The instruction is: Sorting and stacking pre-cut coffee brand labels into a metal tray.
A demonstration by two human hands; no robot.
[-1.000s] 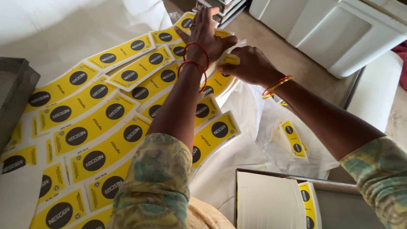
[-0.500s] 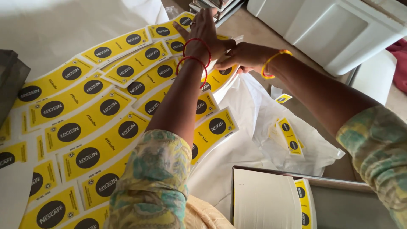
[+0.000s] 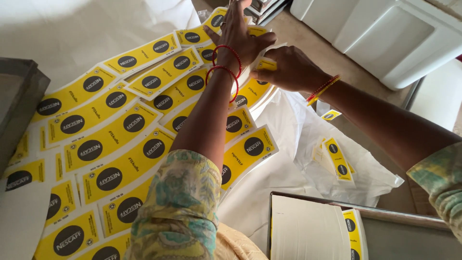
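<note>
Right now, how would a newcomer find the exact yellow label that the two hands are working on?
Start at the big sheet of yellow labels on the white table, and follow the arm with red bangles up to the left hand. Just right of it, the right hand pinches one small label. Unlike its flat neighbours, this one is lifted and mostly hidden by fingers.

1. Only one view is being given, taken from a camera worn on the person's head.
2. It is being aimed steeply downward and forward, along both outstretched forearms.
3. The sleeves are being seen very close at the lower edge, while the hands are being framed farther off near the top.
</note>
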